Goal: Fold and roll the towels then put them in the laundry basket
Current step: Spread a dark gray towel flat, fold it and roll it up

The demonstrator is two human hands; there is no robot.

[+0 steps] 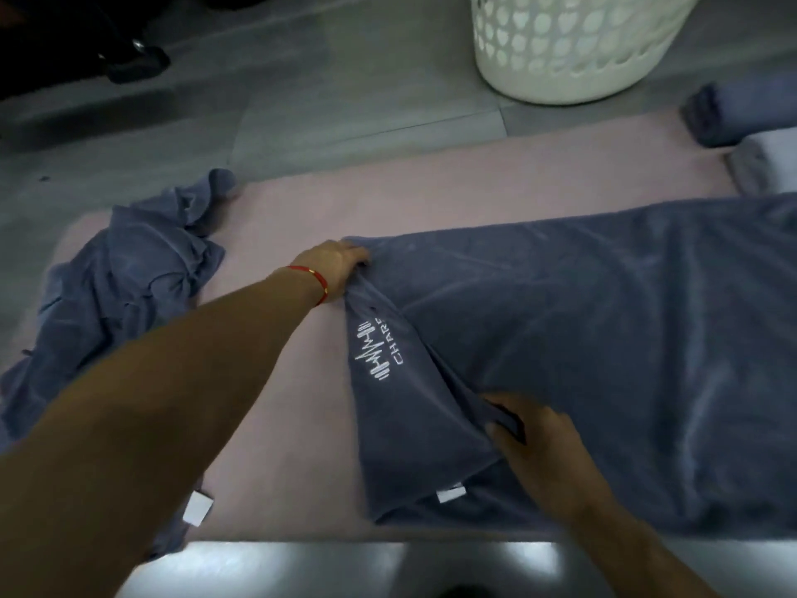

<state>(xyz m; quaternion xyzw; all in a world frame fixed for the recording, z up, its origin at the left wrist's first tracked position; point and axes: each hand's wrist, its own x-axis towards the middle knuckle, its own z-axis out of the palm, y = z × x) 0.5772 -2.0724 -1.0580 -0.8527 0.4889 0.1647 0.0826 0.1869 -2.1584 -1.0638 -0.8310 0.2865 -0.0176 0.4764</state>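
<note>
A grey-blue towel (604, 321) with a white embroidered logo lies spread lengthwise across a pink mat (345, 209). My left hand (334, 265) grips its far left corner. My right hand (539, 442) pinches the near left edge, which is lifted and folded over. A white laundry basket (573, 49) stands on the floor beyond the mat. A second grey-blue towel (129, 274) lies crumpled at the mat's left end. A rolled towel (733, 114) lies at the far right.
Grey tiled floor (302, 101) surrounds the mat. A dark object (133, 62) sits at the top left. A pale folded cloth (772, 161) lies at the right edge beside the rolled towel. A shiny surface (302, 567) runs along the bottom.
</note>
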